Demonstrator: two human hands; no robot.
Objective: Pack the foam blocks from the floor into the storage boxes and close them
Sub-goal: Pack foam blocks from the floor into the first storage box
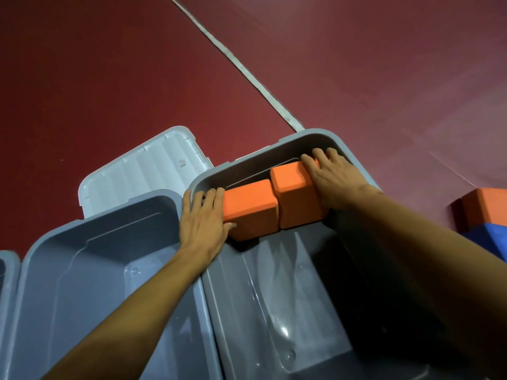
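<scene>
Two orange foam blocks sit side by side at the far end of the right grey storage box (pixel 274 297). My left hand (pixel 204 220) grips the left orange block (pixel 251 208), fingers over its top and thumb under its near edge. My right hand (pixel 333 178) holds the right orange block (pixel 295 192), fingers curled over its far top edge. A second grey box (pixel 90 270) stands open to the left with nothing visible inside it.
A pale grey lid (pixel 142 168) lies on the red floor behind the left box. At the right edge an orange block (pixel 485 208) rests on a blue block (pixel 488 238). A white line (pixel 247 72) crosses the floor. Another box rim (pixel 8 270) shows at the far left.
</scene>
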